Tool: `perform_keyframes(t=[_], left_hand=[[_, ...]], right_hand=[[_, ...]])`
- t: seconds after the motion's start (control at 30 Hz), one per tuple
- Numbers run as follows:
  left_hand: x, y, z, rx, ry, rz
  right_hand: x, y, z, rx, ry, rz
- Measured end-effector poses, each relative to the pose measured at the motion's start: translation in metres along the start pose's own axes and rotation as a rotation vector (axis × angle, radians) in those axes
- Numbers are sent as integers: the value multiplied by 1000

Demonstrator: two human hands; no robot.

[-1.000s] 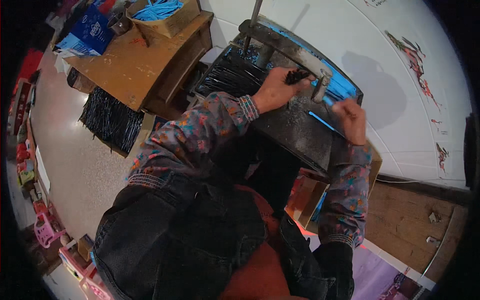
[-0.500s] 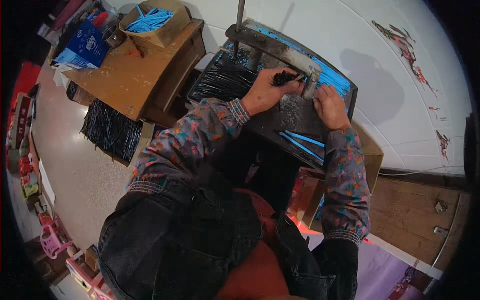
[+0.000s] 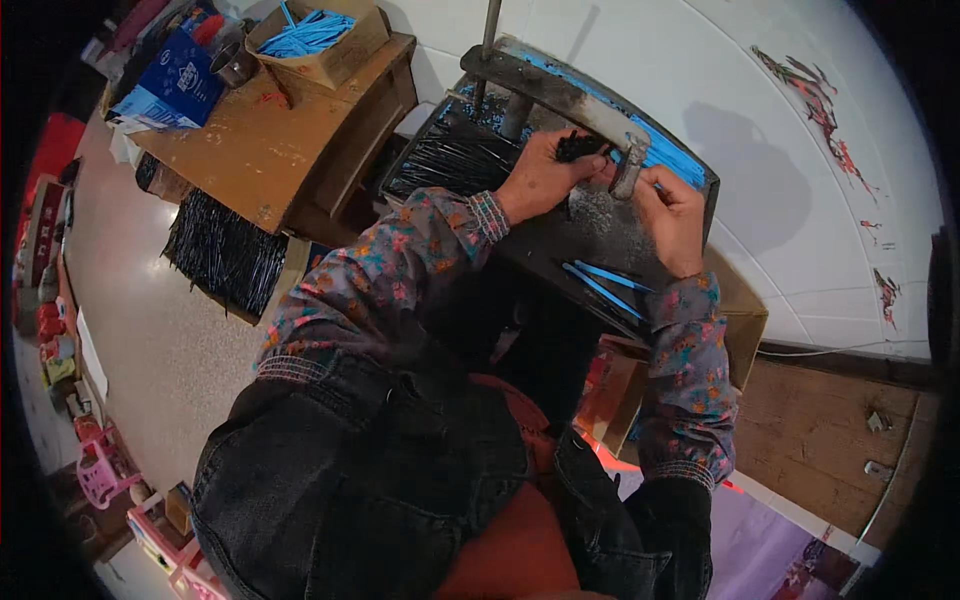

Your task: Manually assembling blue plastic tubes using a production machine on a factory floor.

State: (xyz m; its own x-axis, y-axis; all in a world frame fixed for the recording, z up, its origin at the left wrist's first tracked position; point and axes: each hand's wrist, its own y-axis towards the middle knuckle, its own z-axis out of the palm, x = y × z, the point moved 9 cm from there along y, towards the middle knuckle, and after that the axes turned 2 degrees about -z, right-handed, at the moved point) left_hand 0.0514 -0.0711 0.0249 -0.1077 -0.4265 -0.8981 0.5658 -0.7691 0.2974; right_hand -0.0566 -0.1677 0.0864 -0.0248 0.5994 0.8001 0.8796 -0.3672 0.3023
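Note:
My left hand [image 3: 540, 182] is closed around a bundle of thin black strips [image 3: 580, 147], their cut-looking ends showing above the thumb. Its thumb and fingertips reach to the left side of the metal head [image 3: 629, 168] of a hand press. On the other side of that head, my right hand [image 3: 674, 222] is closed with its fingertips pinched together; what they grip is hidden. Blue strips [image 3: 672, 158] lie just beyond the right hand. A pile of black strips [image 3: 450, 160] rests on the dark work tray [image 3: 540, 262], left of my left hand.
Two or so loose blue strips [image 3: 603, 290] lie near the tray's front edge. To the left, a wooden table [image 3: 225, 165] bears a cardboard box [image 3: 345, 65] of blue strips, a metal cup [image 3: 233, 65] and a blue carton [image 3: 178, 85]. Black strips [image 3: 225, 255] fill a box below.
My right hand has turned and shifted slightly, its fingers bending closer to the press head. My left hand keeps the black bundle, its thumb now nearer the head. The whole view has shifted a little.

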Motion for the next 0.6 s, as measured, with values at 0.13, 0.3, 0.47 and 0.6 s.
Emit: perform_keyframes(t=[0.13, 0.3, 0.47, 0.6], left_hand=[[-3, -2, 2, -8, -4, -22], [-12, -1, 1, -26, 147, -14], [-10, -4, 3, -38, 49, -4], [-5, -5, 1, -33, -84, -24]], right_hand=[[20, 4, -1, 42, -159, -185], [22, 1, -6, 24, -157, -259], [-6, -11, -5, -22, 24, -73], [-21, -13, 9, -69, 220, 232]])
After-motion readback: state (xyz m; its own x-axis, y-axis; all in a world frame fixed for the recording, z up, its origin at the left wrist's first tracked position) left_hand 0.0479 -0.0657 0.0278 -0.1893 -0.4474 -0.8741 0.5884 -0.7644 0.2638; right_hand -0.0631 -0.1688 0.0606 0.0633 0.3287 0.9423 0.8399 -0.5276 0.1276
